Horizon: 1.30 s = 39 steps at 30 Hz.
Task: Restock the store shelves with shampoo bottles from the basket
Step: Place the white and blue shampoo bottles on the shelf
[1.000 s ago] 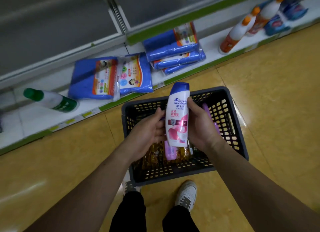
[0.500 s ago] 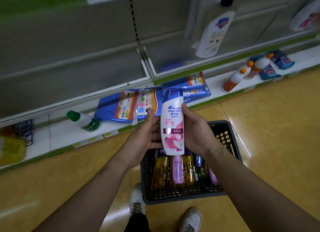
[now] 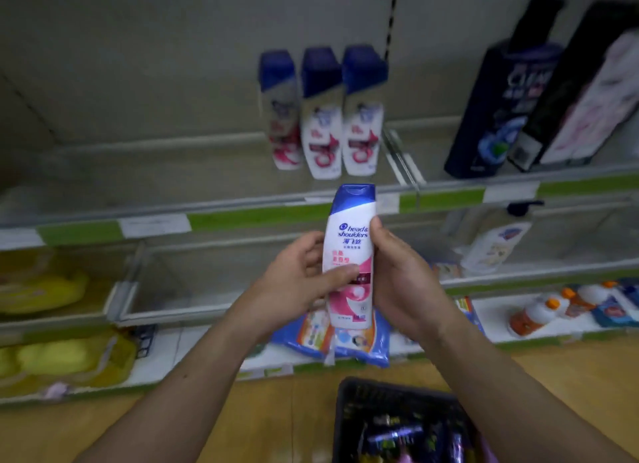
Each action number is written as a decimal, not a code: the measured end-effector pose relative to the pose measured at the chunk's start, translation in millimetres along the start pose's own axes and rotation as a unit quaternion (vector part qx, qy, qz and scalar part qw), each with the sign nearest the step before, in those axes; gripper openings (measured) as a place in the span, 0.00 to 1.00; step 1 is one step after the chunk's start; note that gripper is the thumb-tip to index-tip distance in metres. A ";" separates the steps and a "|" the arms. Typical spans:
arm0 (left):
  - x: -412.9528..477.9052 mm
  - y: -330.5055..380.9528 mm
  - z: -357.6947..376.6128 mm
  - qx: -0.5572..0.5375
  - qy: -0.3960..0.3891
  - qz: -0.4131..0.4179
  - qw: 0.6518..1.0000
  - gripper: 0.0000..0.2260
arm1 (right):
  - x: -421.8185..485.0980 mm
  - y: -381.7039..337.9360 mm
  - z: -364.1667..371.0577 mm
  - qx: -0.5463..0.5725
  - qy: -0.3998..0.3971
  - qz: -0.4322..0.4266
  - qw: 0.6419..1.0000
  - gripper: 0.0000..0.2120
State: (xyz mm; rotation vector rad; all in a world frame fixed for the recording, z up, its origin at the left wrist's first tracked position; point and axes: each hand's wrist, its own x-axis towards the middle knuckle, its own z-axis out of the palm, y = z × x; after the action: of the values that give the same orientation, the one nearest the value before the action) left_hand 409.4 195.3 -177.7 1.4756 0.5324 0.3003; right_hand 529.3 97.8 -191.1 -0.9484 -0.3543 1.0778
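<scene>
— Centre left, what grips it?
— Left hand (image 3: 297, 283), thumb pressed across the label of the upright shampoo bottle (image 3: 351, 231); right hand (image 3: 404, 283) wraps its right side.
— Where is it?
— In the air, just nearer than three matching bottles (image 3: 323, 117) on the far shelf (image 3: 242, 217); basket (image 3: 345, 421) near right.

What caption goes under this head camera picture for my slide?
Left hand and right hand hold a shampoo bottle upright below three matching bottles.

Bottle (image 3: 350, 241) before shelf (image 3: 242, 217), basket (image 3: 345, 395) below
</scene>
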 end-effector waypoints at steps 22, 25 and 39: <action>92.8 80.7 -111.1 0.080 0.193 0.134 0.969 0.19 | 96.6 -20.5 72.6 -0.297 0.133 -0.187 0.927 0.03; 104.6 77.9 -105.9 0.119 0.191 0.155 0.962 0.19 | 106.2 -22.2 71.4 -0.308 0.143 -0.185 0.922 0.06; 119.8 46.5 -99.4 0.263 0.229 0.185 0.919 0.20 | 131.8 -16.3 69.8 -0.351 0.164 -0.152 0.909 0.06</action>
State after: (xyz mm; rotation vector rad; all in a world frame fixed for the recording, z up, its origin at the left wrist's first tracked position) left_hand 466.3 345.2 -151.4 2.0472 0.7433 0.8694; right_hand 554.0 243.0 -162.5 -1.6289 -0.6057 0.4749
